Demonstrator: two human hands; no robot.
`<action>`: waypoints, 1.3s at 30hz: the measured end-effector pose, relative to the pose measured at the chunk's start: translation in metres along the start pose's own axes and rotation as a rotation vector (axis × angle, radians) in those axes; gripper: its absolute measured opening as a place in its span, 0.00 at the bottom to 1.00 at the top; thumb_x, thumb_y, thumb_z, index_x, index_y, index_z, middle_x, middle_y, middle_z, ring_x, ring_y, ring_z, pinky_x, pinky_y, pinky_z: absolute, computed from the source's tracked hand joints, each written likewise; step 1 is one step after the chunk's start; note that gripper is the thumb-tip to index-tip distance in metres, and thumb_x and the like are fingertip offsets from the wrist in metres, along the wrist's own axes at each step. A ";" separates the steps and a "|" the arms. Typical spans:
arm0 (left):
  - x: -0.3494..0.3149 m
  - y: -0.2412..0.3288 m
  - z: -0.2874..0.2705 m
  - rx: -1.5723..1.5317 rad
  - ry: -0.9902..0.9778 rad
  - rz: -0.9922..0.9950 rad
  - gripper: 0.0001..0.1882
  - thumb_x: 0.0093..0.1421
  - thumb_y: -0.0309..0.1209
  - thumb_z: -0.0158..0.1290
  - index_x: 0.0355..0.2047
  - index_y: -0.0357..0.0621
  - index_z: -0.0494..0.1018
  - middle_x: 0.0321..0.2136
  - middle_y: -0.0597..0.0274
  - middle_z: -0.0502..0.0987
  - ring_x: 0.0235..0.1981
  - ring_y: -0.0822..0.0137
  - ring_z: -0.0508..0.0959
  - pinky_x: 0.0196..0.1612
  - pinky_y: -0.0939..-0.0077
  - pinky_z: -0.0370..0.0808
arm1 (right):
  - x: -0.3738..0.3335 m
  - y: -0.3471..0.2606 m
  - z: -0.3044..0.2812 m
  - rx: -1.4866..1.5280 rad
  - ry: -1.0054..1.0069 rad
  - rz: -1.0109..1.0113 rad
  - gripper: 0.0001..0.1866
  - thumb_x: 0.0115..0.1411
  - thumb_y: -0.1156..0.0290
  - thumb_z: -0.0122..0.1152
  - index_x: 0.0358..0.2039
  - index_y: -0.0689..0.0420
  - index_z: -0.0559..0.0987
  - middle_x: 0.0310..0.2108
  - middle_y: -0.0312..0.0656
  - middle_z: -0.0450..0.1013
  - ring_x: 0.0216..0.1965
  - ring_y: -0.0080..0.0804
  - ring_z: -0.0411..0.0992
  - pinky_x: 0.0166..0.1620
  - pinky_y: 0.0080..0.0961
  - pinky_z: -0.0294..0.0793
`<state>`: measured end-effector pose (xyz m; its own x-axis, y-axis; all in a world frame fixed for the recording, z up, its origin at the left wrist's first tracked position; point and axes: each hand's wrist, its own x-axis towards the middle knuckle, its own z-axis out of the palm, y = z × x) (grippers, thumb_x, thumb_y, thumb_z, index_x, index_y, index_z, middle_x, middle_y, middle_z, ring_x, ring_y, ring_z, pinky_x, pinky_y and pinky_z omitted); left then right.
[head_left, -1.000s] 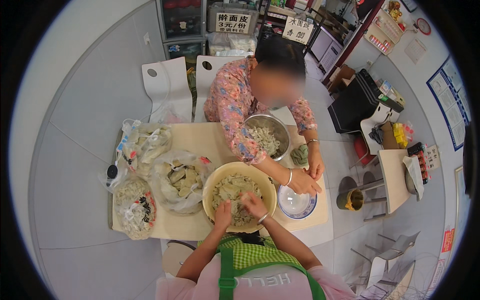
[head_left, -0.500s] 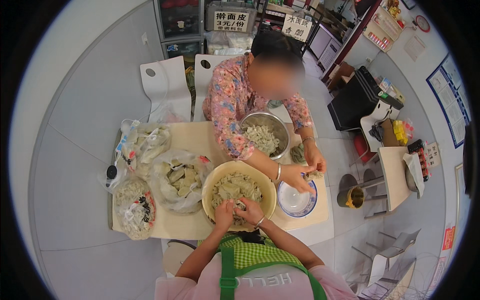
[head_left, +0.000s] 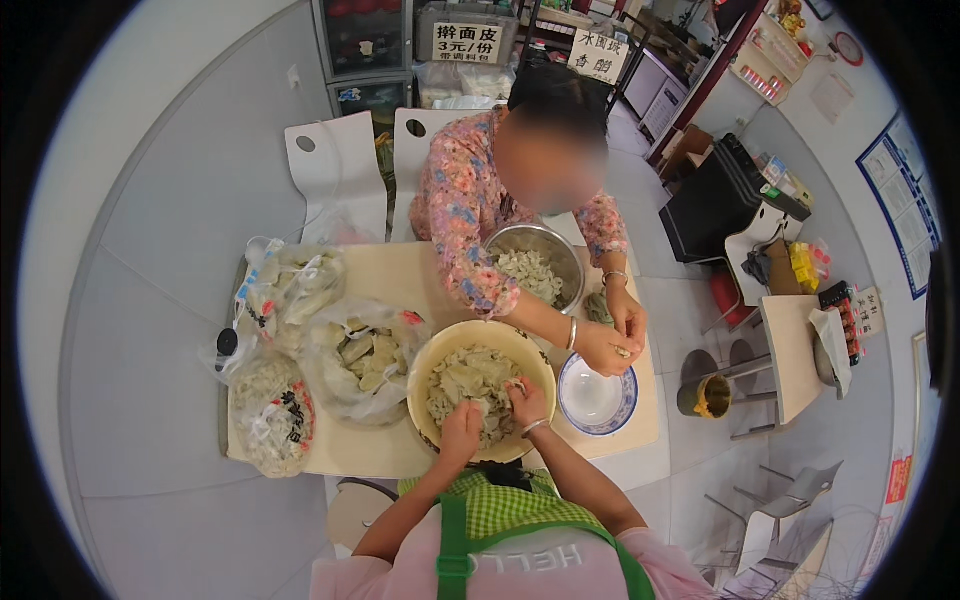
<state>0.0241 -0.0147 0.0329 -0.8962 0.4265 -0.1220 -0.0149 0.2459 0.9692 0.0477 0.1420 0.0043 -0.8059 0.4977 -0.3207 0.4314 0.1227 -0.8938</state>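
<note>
A yellow basin stands at the near edge of the table, holding a heap of pale greenish torn pieces. Over its near left part, my left hand is closed with the fingers curled; what lies in them is hidden. My right hand is over the basin's right side, its fingers pinched on a pale torn piece. The two hands are apart, and a bracelet circles my right wrist.
Across the table a person in a flowered sleeve works with both hands above a blue-rimmed white bowl. A steel bowl of small pale pieces stands before them. Filled plastic bags crowd the table's left side.
My hands, close together before, have separated. The right one moved up and right, the left slightly down. The other person's hands have drawn together over the white bowl.
</note>
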 end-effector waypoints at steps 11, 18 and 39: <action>0.007 -0.001 -0.004 0.214 -0.020 -0.035 0.21 0.62 0.43 0.34 0.27 0.37 0.66 0.16 0.49 0.67 0.20 0.51 0.70 0.26 0.63 0.65 | -0.043 -0.048 0.016 -0.370 -0.146 -0.466 0.18 0.46 0.69 0.57 0.38 0.60 0.70 0.25 0.52 0.69 0.25 0.44 0.70 0.28 0.31 0.68; 0.001 0.023 -0.003 0.200 -0.067 0.081 0.17 0.60 0.39 0.37 0.26 0.36 0.65 0.18 0.46 0.67 0.21 0.50 0.69 0.24 0.62 0.63 | -0.024 -0.033 0.002 -0.360 -0.065 -0.186 0.16 0.48 0.70 0.50 0.39 0.58 0.69 0.22 0.50 0.70 0.22 0.42 0.70 0.26 0.31 0.67; 0.009 0.007 0.001 -0.206 -0.034 -0.107 0.24 0.58 0.44 0.43 0.44 0.35 0.61 0.38 0.53 0.67 0.35 0.64 0.69 0.39 0.70 0.66 | -0.037 -0.051 0.005 -0.277 -0.121 -0.378 0.14 0.48 0.67 0.59 0.32 0.59 0.68 0.18 0.41 0.69 0.17 0.28 0.68 0.22 0.24 0.68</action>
<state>0.0161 -0.0078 0.0382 -0.8694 0.4375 -0.2297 -0.2018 0.1099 0.9732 0.0536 0.1128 0.0607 -0.9613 0.2729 -0.0386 0.1780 0.5078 -0.8429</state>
